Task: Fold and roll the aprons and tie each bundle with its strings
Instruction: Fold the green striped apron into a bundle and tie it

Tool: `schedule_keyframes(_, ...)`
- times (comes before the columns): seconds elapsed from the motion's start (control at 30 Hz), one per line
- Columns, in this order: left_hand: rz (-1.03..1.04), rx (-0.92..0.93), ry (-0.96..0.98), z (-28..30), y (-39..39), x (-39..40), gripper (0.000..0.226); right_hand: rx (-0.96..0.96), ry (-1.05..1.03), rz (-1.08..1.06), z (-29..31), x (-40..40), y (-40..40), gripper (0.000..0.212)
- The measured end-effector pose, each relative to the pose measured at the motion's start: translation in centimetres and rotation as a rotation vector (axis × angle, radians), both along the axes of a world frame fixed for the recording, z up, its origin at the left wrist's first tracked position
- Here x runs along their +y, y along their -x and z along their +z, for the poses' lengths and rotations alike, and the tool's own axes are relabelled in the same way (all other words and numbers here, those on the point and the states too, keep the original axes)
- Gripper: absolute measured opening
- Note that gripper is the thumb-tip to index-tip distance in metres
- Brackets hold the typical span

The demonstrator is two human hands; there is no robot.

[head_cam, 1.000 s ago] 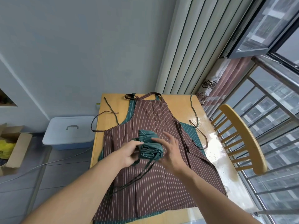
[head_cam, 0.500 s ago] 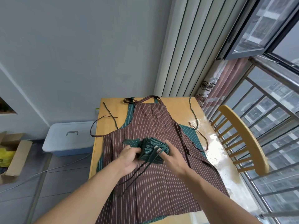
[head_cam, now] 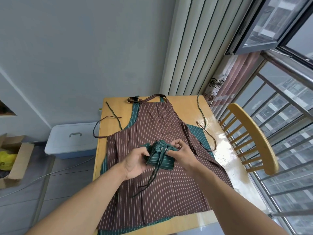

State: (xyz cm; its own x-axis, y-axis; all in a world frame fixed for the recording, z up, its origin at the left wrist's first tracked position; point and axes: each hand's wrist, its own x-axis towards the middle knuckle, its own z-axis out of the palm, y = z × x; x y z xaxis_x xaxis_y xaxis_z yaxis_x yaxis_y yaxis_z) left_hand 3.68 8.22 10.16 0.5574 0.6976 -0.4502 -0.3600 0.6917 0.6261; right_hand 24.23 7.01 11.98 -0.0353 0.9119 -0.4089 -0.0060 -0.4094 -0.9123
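A rolled green striped apron bundle (head_cam: 160, 158) is held just above a brown striped apron (head_cam: 157, 122) lying flat on the wooden table (head_cam: 113, 109). My left hand (head_cam: 135, 161) grips the bundle's left end. My right hand (head_cam: 182, 154) grips its right end, fingers curled by the strings wrapped over the top. Two dark green strings (head_cam: 149, 180) hang from the bundle onto the brown apron. Another green striped apron (head_cam: 197, 134) lies under the brown one, showing only at the edges.
A wooden chair (head_cam: 252, 138) stands at the table's right side by the railed window. A pale blue lidded bin (head_cam: 72, 139) sits on the floor to the left, with a cardboard box (head_cam: 15, 160) farther left. Loose apron strings (head_cam: 201, 116) trail across the table's far corners.
The bundle has turned in my hands and the strings now cross over its top. My right hand went from flat against the bundle to curled over its right end.
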Motion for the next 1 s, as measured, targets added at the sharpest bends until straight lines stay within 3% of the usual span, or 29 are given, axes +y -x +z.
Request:
schedule_keyframes(0.17, -0.099, 0.018, -0.11, -0.3, -0.5, -0.4, 0.055, -0.096, -0.111, -0.051, 0.5, -0.2, 0.0, 0.028)
schedule_keyframes(0.33, 0.058, 0.116, -0.059, 0.1, -1.5, -0.8, 0.049, -0.187, -0.136, 0.033, 0.7, -0.2, 0.0, 0.019)
schedule_keyframes(0.6, 0.108, 0.131, 0.024, 0.2, -2.3, -0.8, 0.059, 0.086, 0.069, -0.048, 0.3, -0.2, 0.4, 0.029)
schedule_keyframes(0.8, -0.025, 0.128, -0.103, 1.4, -4.1, -0.8, 0.035, -0.206, -0.009, -0.194, -0.1, -0.4, -1.9, 0.006)
schedule_keyframes(1.0, -0.03, 0.292, -0.063, 1.5, -7.3, -0.7, 0.045, -0.321, -0.044, -0.104, 0.7, -0.3, -4.9, 0.02)
